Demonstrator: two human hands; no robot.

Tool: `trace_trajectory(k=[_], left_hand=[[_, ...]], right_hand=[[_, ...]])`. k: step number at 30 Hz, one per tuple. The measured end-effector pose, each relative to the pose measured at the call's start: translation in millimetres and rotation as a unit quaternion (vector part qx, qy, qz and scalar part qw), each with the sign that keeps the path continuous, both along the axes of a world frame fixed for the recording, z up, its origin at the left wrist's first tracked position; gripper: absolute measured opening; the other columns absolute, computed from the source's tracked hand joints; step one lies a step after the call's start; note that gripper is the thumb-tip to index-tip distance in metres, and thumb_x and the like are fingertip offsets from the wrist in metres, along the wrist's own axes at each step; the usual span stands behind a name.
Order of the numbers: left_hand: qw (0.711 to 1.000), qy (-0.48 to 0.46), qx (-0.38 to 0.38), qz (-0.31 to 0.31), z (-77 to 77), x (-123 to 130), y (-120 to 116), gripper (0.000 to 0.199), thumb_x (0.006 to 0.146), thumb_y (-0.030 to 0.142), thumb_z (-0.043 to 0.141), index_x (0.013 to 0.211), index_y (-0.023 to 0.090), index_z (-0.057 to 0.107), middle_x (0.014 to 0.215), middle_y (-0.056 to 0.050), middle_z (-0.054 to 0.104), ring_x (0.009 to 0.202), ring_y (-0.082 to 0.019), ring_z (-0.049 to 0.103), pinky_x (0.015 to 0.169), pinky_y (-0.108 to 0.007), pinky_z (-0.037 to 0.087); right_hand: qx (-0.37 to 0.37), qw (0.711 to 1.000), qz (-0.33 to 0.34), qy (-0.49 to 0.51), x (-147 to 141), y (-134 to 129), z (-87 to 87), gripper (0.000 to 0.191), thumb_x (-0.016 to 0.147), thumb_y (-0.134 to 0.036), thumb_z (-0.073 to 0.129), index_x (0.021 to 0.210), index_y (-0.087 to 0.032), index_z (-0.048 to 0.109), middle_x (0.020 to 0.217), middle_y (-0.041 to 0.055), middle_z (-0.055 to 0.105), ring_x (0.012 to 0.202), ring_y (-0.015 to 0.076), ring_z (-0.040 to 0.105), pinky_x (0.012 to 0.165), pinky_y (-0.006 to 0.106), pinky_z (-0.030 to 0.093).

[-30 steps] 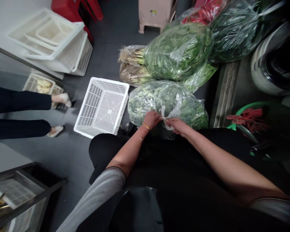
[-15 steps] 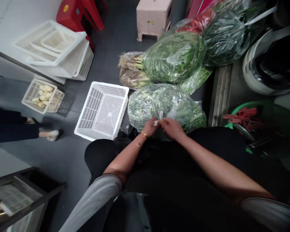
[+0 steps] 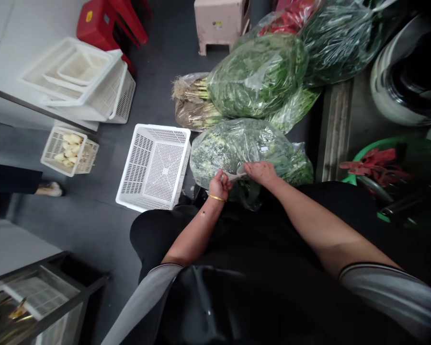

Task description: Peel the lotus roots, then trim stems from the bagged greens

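A clear plastic bag of leafy greens (image 3: 219, 148) lies right in front of my knees. My left hand (image 3: 220, 186), with a gold bracelet at the wrist, is closed on a whitish twisted strip of plastic at the bag's near side. The strip stretches across to my right hand (image 3: 260, 172), which is closed at the bag's gathered plastic. A short gap separates the two hands. Left of the bag stands a white perforated basket (image 3: 165, 170) with nothing in it.
Beyond lie more bagged greens (image 3: 255, 76) and a pink stool (image 3: 221, 24). Stacked white baskets (image 3: 104, 96), red stools (image 3: 96, 26) and a small basket of pale vegetables (image 3: 62, 165) are at left. At right stands a green tub (image 3: 362, 151). A person's foot (image 3: 52, 189) shows at far left.
My hands have moved apart, my left hand slightly left, drawing the whitish strip out between them. The other person's legs have shifted left, with only one foot showing.
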State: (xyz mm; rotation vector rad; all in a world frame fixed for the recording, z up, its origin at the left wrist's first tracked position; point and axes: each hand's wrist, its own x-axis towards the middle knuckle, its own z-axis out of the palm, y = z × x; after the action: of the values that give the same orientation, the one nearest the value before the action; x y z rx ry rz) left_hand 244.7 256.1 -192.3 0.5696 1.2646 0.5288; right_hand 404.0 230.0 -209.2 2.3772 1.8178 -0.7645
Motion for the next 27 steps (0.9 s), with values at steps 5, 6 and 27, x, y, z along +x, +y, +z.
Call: trace_trajectory(k=[5,6,27], left_hand=[[1.0,0.009,0.004,-0.015,0.7,-10.6,11.5,0.052,0.094,0.054,0.038,0.057,0.019,0.044,0.051,0.001,0.039,0.049,-0.01,0.044,0.049,-0.023,0.041],[0.999,0.01,0.014,-0.027,0.6,-11.9,15.8,0.049,0.094,0.053,0.041,0.061,0.018,0.051,0.055,-0.001,0.047,0.053,-0.01,0.049,0.051,-0.024,0.043],[0.969,-0.043,0.16,-0.184,6.7,-18.1,16.0,0.044,0.089,0.043,0.048,0.056,0.017,0.058,0.083,-0.011,0.071,0.094,-0.023,0.068,0.094,-0.04,0.053]], right_hand=[[0.006,1.0,-0.024,0.009,16.3,1.2,-1.7,0.043,0.098,-0.04,0.035,0.101,-0.018,0.073,0.099,0.0161,0.073,0.091,0.0276,0.066,0.081,0.038,0.045],[0.02,0.999,-0.031,0.018,19.5,-0.4,-0.5,0.042,0.098,-0.039,0.036,0.1,-0.018,0.072,0.101,0.0153,0.073,0.091,0.0273,0.066,0.08,0.037,0.045],[-0.056,0.915,-0.199,0.347,-2.8,17.3,2.6,0.028,0.081,-0.043,0.059,0.07,-0.018,0.065,0.046,-0.0036,0.045,0.049,0.014,0.048,0.052,0.026,0.037]])
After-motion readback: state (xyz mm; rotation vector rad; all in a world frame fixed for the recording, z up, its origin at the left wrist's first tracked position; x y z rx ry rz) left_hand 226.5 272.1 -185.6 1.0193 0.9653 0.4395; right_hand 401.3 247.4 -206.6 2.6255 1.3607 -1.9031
